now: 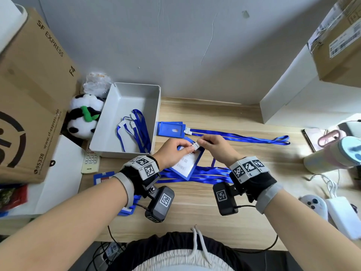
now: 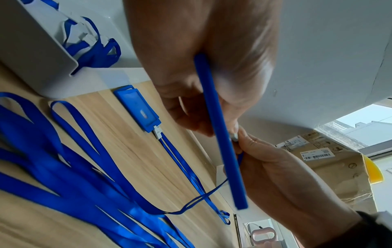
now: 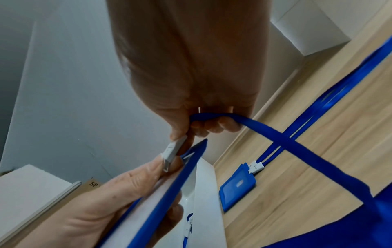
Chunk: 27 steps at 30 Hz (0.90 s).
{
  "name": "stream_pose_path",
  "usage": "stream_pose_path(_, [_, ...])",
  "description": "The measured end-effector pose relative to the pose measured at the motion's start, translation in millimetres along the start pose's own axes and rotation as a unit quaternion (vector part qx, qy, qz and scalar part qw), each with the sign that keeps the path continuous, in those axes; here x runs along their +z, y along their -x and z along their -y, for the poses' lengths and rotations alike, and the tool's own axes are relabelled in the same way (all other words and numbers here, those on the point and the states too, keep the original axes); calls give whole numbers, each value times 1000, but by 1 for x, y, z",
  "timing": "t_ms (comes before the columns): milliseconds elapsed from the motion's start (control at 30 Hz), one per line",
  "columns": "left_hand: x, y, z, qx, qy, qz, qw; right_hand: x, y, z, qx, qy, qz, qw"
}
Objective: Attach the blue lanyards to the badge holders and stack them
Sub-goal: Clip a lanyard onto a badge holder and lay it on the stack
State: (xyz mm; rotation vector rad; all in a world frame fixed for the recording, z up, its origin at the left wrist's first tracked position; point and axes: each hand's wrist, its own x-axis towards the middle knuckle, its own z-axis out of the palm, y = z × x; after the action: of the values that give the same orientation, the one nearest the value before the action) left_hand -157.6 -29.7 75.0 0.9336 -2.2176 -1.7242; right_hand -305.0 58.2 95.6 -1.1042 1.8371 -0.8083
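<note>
My left hand (image 1: 184, 149) grips a blue badge holder (image 1: 186, 163) with a white card in it, raised and tilted above the desk. Its blue edge (image 2: 220, 134) runs across the left wrist view. My right hand (image 1: 202, 142) pinches the white clip (image 1: 196, 146) of a blue lanyard (image 3: 297, 147) and holds it against the holder's top slot (image 3: 188, 155). The strap trails from my curled right fingers (image 3: 214, 125) down to a pile of lanyards (image 1: 205, 173). One holder with its lanyard attached (image 1: 171, 129) lies flat behind my hands.
A grey tray (image 1: 125, 153) at the left holds several loose lanyards (image 1: 136, 130). More blue holders (image 1: 103, 178) lie by the desk's left edge, near a remote (image 1: 90, 161). A cardboard box (image 1: 33, 94) and a panda toy (image 1: 84, 116) stand left. A cup (image 1: 332, 155), phone and controller sit right.
</note>
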Motion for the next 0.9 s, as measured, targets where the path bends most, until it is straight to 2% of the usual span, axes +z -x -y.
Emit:
stream_pose_path(167, [3, 4, -1, 4, 1, 2, 1000, -1, 4, 2, 34, -39, 6, 999])
stream_pose_path(367, [5, 3, 5, -49, 40, -44, 997, 8, 2, -2, -8, 51, -120, 991])
stream_pose_path(467, [5, 4, 3, -78, 49, -43, 995, 12, 4, -2, -24, 75, -138, 987])
stream_pose_path(700, [7, 1, 6, -131, 75, -38, 988, 16, 2, -8, -19, 39, -131, 990])
stream_pose_path(800, [8, 3, 2, -123, 75, -38, 989, 15, 4, -11, -3, 2, -99, 995])
stream_pose_path(900, [9, 6, -1, -112, 80, -29, 990, 13, 7, -13, 7, -17, -96, 995])
